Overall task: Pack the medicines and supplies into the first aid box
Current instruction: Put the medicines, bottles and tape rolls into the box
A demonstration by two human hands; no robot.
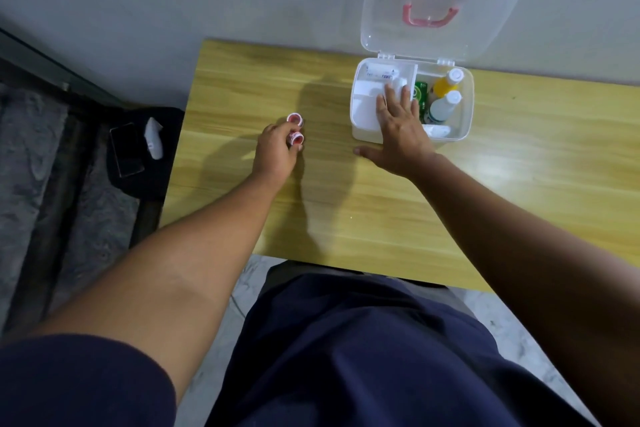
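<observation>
The white first aid box [464, 121] stands open on the wooden table [346, 211], its clear lid [440, 42] with a red cross label leaning on the wall. Inside its right part lie a yellow bottle [446, 81], a white bottle [445, 104] and a green pack [421, 94]. White packets [379, 73] lie in the left tray. My right hand [398, 128] rests flat, fingers straight, on the tray and the box's front rim. My left hand [277, 149] pinches a small red-and-white tape roll [297, 139]. A second tape roll [295, 119] sits on the table just beyond it.
The table's left edge runs close by my left hand. Past it, lower down, a dark cloth carries a black phone [126, 149] and a small white object [154, 139]. A grey wall stands right behind the box. My lap is below the table's near edge.
</observation>
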